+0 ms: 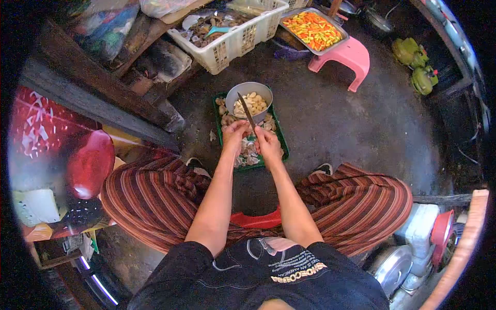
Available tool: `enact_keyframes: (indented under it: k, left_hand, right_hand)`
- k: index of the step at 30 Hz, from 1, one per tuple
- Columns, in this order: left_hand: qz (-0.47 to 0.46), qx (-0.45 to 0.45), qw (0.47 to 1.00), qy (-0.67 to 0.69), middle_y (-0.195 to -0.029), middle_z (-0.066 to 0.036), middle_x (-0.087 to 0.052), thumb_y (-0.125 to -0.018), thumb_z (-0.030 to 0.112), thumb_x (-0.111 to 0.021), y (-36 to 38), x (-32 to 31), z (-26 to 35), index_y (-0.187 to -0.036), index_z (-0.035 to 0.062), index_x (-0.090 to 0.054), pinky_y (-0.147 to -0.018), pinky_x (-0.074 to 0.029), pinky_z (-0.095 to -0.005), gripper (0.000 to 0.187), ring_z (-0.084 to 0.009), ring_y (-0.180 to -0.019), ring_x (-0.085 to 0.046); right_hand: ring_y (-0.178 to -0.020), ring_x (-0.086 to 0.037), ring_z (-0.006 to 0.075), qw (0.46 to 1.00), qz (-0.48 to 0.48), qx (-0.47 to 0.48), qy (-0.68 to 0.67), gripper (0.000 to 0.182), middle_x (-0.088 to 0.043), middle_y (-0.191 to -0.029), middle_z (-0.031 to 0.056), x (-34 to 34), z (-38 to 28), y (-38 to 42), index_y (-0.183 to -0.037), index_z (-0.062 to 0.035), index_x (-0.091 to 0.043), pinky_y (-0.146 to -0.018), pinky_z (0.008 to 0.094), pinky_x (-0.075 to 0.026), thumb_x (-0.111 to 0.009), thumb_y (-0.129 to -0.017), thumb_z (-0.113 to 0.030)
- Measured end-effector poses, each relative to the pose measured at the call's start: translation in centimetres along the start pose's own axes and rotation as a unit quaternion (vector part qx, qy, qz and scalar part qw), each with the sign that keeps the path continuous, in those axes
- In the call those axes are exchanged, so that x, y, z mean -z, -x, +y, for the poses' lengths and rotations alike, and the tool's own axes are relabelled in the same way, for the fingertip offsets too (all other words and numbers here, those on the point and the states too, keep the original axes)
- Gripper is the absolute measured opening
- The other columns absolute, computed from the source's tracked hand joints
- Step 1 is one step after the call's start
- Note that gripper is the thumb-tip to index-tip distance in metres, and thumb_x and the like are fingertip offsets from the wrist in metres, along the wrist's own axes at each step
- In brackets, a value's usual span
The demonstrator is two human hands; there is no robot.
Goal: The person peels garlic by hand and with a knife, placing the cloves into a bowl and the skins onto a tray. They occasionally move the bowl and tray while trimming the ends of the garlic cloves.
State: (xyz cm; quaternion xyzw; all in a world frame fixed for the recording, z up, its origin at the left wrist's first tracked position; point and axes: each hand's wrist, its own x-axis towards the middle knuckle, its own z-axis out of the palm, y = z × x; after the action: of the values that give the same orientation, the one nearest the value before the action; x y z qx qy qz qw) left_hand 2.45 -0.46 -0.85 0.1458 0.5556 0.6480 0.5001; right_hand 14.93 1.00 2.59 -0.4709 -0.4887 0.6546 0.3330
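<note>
In my right hand (267, 144) is a knife (246, 109), its blade pointing up and to the left across a grey bowl (231, 103). Peeled garlic cloves (253, 102) lie in that bowl. Close beside the knife, my left hand (235, 135) is closed, its fingertips pinched on something too small to make out. Beneath both hands is a green tray (282, 135) with unpeeled garlic (226, 120) and loose skins (249, 155). The bowl rests over the tray's far end.
A white crate (222, 54) stands beyond the bowl at the back. Right of it, a metal tray of red and yellow chillies (315, 31) sits on a pink stool (356, 61). Green containers (423, 78) are at far right. Wooden beams (98, 88) run along the left.
</note>
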Motion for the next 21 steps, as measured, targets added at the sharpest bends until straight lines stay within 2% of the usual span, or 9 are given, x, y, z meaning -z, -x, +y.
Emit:
enact_keyframes:
  k: [3,7,9,13,15,16,21]
  left_hand:
    - [-0.003,-0.026,0.999,-0.04,-0.088,-0.008,-0.062,-0.08,0.007,-0.061,0.5,-0.6,-0.3,-0.095,-0.0014,-0.059,-0.065,-0.049,-0.0258,0.017,-0.0151,-0.075,-0.059]
    - [-0.006,-0.025,0.999,-0.022,-0.088,-0.008,-0.061,-0.081,0.007,-0.06,0.8,-0.8,0.3,-0.096,-0.002,-0.058,-0.065,-0.05,-0.0262,0.017,-0.0156,-0.073,-0.059]
    - [-0.027,0.027,0.999,-0.019,-0.089,-0.009,-0.061,-0.081,0.008,-0.06,0.6,-0.3,0.7,-0.097,-0.0021,-0.058,-0.065,-0.05,-0.0266,0.019,-0.016,-0.073,-0.059]
    - [-0.079,0.062,0.995,0.029,-0.091,-0.009,-0.061,-0.081,0.01,-0.06,-0.3,0.9,0.7,-0.098,-0.0015,-0.057,-0.068,-0.05,-0.0286,0.02,-0.0165,-0.077,-0.059]
    - [-0.109,0.08,0.99,0.034,-0.093,-0.008,-0.061,-0.082,0.011,-0.06,-0.5,1.3,0.9,-0.099,-0.0005,-0.058,-0.071,-0.049,-0.0311,0.02,-0.017,-0.082,-0.058]
    - [-0.109,0.08,0.99,0.034,-0.093,-0.008,-0.061,-0.082,0.011,-0.06,-0.6,1.5,0.9,-0.099,-0.0005,-0.058,-0.071,-0.049,-0.0311,0.02,-0.017,-0.082,-0.058]
    - [-0.137,0.071,0.986,0.068,-0.095,-0.007,-0.061,-0.083,0.012,-0.059,-0.1,1.6,1.1,-0.1,0.0009,-0.058,-0.076,-0.048,-0.0314,0.021,-0.0179,-0.087,-0.058]
  right_hand:
    - [-0.044,-0.043,0.0073,1.0,0.022,0.011,-0.012,0.037,-0.047,-0.052,0.0002,-0.1,0.1,0.0,-0.082,-0.0018,-0.061,-0.04,0.023,-0.032,-0.054,-0.086,-0.038]
    - [-0.045,-0.044,0.0073,1.0,0.007,0.009,-0.001,0.036,-0.049,-0.054,0.0005,0.5,-0.1,-0.1,-0.085,-0.0019,-0.061,-0.041,0.0231,-0.033,-0.055,-0.086,-0.038]
    - [-0.046,-0.045,0.0075,0.997,-0.029,-0.06,-0.047,0.036,-0.049,-0.055,0.0002,1.1,-0.6,0.0,-0.087,-0.0029,-0.061,-0.043,0.0232,-0.035,-0.055,-0.086,-0.038]
    - [-0.046,-0.045,0.0071,0.992,-0.038,-0.095,-0.075,0.035,-0.051,-0.055,-0.0002,1.7,-0.5,-0.3,-0.084,-0.0054,-0.061,-0.043,0.0213,-0.036,-0.056,-0.085,-0.039]
    - [-0.046,-0.043,0.0082,0.983,-0.075,-0.123,-0.115,0.035,-0.046,-0.054,-0.0014,1.9,-0.7,-0.3,-0.095,-0.0055,-0.056,-0.045,0.0233,-0.034,-0.051,-0.088,-0.04]
    - [-0.046,-0.043,0.0082,0.983,-0.075,-0.123,-0.115,0.035,-0.046,-0.054,-0.0014,1.9,-0.7,-0.3,-0.095,-0.0055,-0.056,-0.045,0.0233,-0.034,-0.051,-0.088,-0.04]
    - [-0.045,-0.042,0.0095,0.971,-0.082,-0.136,-0.179,0.03,-0.043,-0.052,-0.0009,1.9,-0.5,-0.2,-0.085,-0.0073,-0.051,-0.045,0.0239,-0.034,-0.047,-0.091,-0.037]
